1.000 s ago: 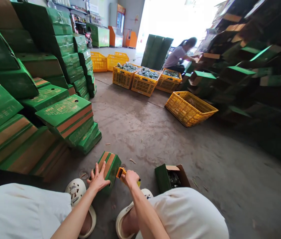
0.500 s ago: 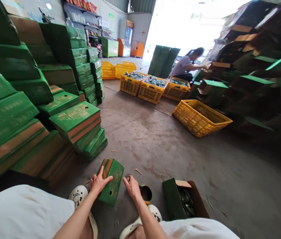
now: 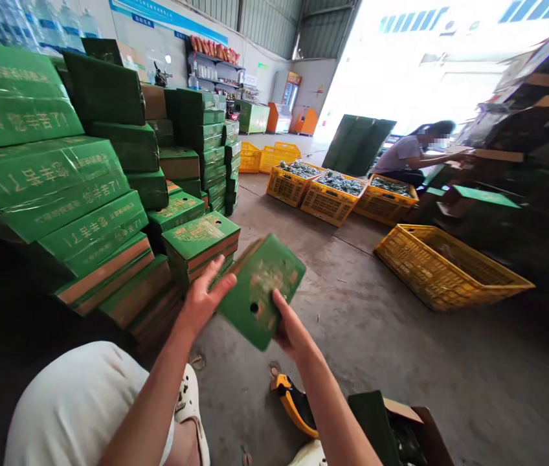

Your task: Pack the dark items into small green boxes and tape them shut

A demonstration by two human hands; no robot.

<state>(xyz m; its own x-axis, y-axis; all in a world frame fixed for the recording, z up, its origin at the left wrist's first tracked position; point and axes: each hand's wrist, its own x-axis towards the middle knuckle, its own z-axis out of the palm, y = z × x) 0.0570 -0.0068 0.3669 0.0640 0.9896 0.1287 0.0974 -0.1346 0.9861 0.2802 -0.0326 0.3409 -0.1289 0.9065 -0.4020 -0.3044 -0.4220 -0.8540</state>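
Note:
A small green cardboard box (image 3: 267,288) with a round hole in its top is tilted above the floor in front of me. My right hand (image 3: 294,327) grips its lower right edge, thumb on the printed top and fingers hidden beneath. At its left side is my left hand (image 3: 206,298), with fingers stretched and apart and the thumb at the box's edge; I cannot tell how firmly it touches. On the floor below lies an orange-and-black tool (image 3: 296,404), perhaps a tape dispenser, partly behind my right forearm.
Stacked green boxes (image 3: 85,175) rise on the left. An open box (image 3: 371,421) with dark contents sits at lower right. A yellow crate (image 3: 449,272) stands farther right, filled crates (image 3: 335,200) behind it. A person (image 3: 408,155) crouches beside more stacked boxes.
The green box has risen from the floor and tilted. My right hand, beside it before, now grips it. My left hand has shifted up along with it. The view has swung left.

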